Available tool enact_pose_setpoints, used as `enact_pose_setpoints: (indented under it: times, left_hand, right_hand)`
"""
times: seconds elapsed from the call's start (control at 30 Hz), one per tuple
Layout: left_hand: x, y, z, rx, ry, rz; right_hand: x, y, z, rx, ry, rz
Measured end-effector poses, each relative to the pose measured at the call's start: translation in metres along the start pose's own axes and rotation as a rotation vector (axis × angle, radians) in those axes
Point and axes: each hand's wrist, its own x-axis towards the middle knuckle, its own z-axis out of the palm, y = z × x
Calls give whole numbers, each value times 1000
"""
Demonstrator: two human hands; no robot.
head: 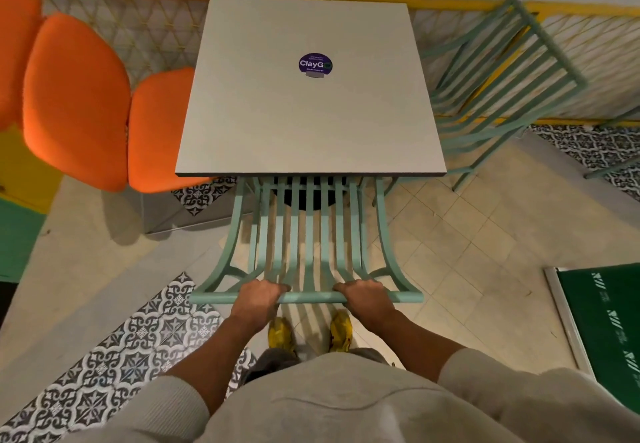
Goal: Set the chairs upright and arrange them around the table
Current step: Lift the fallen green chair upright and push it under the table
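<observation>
A mint-green slatted metal chair (308,235) stands upright at the near side of the square grey table (263,124), its seat tucked under the table's front edge. My left hand (258,295) and my right hand (363,295) both grip the top rail of its backrest, a little apart, either side of the middle. A second mint-green slatted chair (495,96) is tilted at the table's right, leaning towards the yellow lattice railing (138,27).
Orange cushioned seating (76,96) runs along the table's left side. A purple round sticker (315,64) sits on the tabletop. A green mat with a pale frame (609,325) lies on the floor at the right. My yellow shoes (311,335) stand just behind the chair.
</observation>
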Motion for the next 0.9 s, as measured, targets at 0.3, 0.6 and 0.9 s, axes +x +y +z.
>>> enact_pose_setpoints:
  times: [0.3, 0.6, 0.9]
  left_hand:
    - [-7, 7, 1, -22, -24, -24]
    - [-2, 11, -3, -4, -77, 13]
    - [0, 7, -14, -167, -128, 46]
  right_hand:
    - [3, 1, 8, 50, -84, -33]
    - [3, 6, 9, 79, -60, -30]
    - [6, 14, -6, 215, -170, 13]
